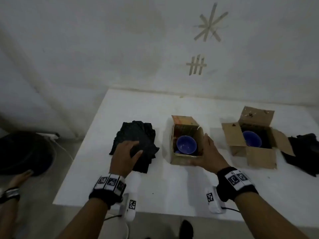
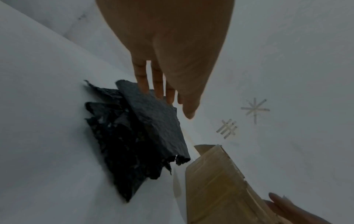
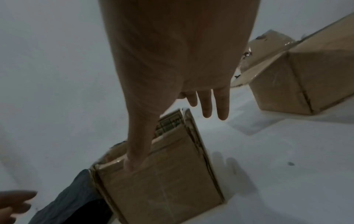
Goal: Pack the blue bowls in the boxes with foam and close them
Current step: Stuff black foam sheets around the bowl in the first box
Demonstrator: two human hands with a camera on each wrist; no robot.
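A small cardboard box (image 1: 183,158) (image 2: 214,181) (image 3: 162,181) stands open mid-table with a blue bowl (image 1: 186,144) inside. My right hand (image 1: 205,149) (image 3: 170,141) rests against its right wall, thumb pressed on the near face, fingers straight. Left of it lies a stack of black foam sheets (image 1: 136,135) (image 2: 153,121) (image 3: 67,204). My left hand (image 1: 133,149) (image 2: 168,103) lies on the top sheet with straight fingers, thumb free. A larger box (image 1: 259,156) (image 3: 306,75) at the right has its flaps spread, holding dark foam and another blue bowl (image 1: 252,141).
More black foam (image 1: 303,152) lies at the table's right edge. The white table (image 1: 172,195) ends just behind my wrists and backs onto a wall. On the floor to the left are a round black object (image 1: 22,152), a power strip (image 1: 48,135) and another person's hand (image 1: 19,178).
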